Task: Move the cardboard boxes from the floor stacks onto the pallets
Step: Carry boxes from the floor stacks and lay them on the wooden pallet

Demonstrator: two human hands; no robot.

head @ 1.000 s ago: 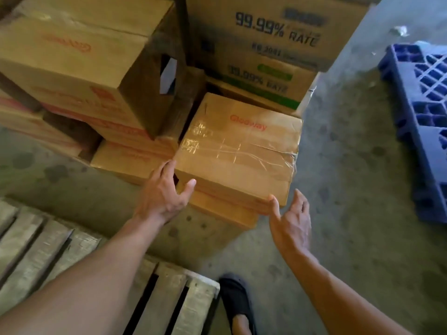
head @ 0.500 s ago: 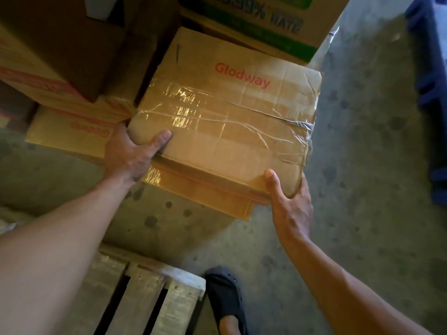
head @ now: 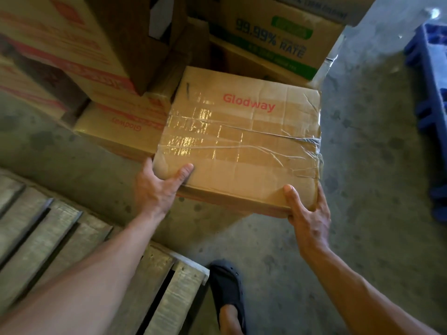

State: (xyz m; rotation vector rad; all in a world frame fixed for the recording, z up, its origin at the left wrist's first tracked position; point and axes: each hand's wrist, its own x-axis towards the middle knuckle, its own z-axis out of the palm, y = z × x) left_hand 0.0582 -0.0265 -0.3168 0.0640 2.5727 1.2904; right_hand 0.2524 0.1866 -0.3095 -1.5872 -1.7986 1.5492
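Tan cardboard box [head: 242, 165], creased top, glossy clear tape [head: 188, 143], red Glodway lettering [head: 249, 105]

Under the taped brown cardboard box [head: 242, 151] lettered "Glodway" in red, the left hand [head: 154, 189] and the right hand [head: 307, 218] hide most of their fingers; mainly the thumbs show at its near corners. Its underside is out of sight, and whether it rests on anything cannot be told. Behind it, the green-printed cardboard box [head: 273, 42] is cut off by the top edge, its small lettering blurred. Left of it, the red print on the stacked cardboard boxes [head: 60, 44] is smeared unreadable. Right of it, the blue plastic pallet [head: 433, 117] runs out of frame. On its near side, the grey wooden slat pallet [head: 48, 238] and the black shoe [head: 227, 286] are cropped by the bottom edge.
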